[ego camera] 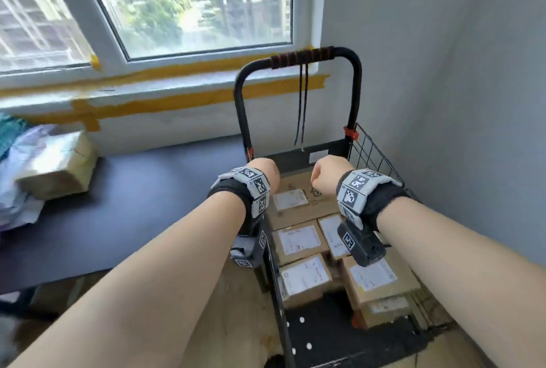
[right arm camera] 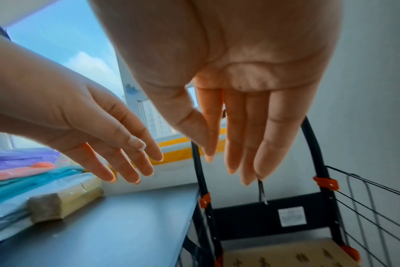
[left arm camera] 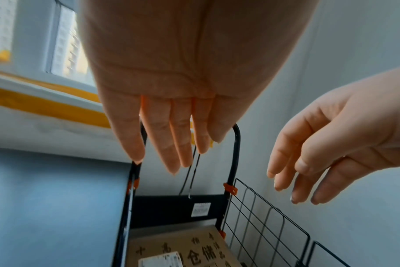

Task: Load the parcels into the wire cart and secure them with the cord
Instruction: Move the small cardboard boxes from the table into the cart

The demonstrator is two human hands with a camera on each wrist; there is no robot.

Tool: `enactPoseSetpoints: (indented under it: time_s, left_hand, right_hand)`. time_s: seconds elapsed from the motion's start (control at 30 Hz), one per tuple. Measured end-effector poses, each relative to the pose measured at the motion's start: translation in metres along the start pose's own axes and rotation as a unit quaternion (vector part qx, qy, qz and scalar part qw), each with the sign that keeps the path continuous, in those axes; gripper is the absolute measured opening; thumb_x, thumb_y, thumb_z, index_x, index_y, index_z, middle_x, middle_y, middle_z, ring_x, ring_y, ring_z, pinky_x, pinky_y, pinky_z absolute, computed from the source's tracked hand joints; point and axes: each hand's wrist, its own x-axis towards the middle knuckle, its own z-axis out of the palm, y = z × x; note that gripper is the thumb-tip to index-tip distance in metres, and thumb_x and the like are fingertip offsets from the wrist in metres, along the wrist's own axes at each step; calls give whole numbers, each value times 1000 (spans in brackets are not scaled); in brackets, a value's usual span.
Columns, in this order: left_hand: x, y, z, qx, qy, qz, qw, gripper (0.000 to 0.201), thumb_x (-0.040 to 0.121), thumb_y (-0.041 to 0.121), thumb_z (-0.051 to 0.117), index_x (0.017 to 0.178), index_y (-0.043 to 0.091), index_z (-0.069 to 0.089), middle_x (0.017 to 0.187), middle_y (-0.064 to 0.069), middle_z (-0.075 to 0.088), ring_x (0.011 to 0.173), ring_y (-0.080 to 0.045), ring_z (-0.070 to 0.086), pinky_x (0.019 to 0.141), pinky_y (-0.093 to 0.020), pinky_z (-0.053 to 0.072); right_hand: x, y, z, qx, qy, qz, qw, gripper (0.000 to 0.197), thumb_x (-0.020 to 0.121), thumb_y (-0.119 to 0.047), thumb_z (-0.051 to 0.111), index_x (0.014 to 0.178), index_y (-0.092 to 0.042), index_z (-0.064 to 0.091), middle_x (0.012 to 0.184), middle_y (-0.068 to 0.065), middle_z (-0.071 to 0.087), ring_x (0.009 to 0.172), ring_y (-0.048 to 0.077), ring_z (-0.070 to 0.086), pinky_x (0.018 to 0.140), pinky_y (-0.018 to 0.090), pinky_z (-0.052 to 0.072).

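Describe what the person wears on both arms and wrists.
Both forearms are bare, with no sleeves. Each wrist carries a black band wrapped with grey-white panels printed with black square code markers. A dark camera block, also bearing such markers, hangs under each wrist. No rings or gloves show on the fingers.

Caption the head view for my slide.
Both open hands, left hand and right hand, reach toward the cord above parcels in the cart.

The dark table (ego camera: 124, 190) stretches away to the left of the left grip (ego camera: 263, 172). On its far left end lie a tape-wrapped parcel (ego camera: 59, 166) and, just beside it, crumpled plastic mailers (ego camera: 17, 190).
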Motion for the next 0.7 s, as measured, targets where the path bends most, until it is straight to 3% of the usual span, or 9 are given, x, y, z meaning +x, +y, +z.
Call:
enactPoseSetpoints:
  time_s: [0.27, 0.5, 0.7]
  left_hand:
    - [-89, -35, -46, 1, 61, -79, 995, 34, 99, 18, 40, 126, 8, 58, 129, -8, 58, 117, -26, 55, 96, -32, 44]
    - [-145, -104, -75, -54, 131, -138, 980, 32, 96, 21, 43, 116, 8, 65, 114, -10, 67, 99, -26, 61, 87, -31, 48]
    - [-179, -196, -99, -60, 178, -170, 967, 30, 95, 23, 45, 112, 13, 67, 112, -6, 67, 105, -25, 62, 84, -28, 46]
  right_hand:
    - [-62, -63, -24, 23, 22, -106, 994, 26, 87, -10, 50, 104, -7, 71, 108, 9, 69, 103, 27, 62, 90, 32, 52]
    - [-95, -149, -32, -8, 10, -178, 984, 28, 89, -10, 49, 107, -2, 68, 109, 13, 69, 103, 28, 65, 89, 34, 54]
    - [-100, -250, -23, -31, -6, -214, 976, 28, 88, -10, 48, 106, -2, 68, 81, 9, 62, 78, 25, 58, 71, 30, 51]
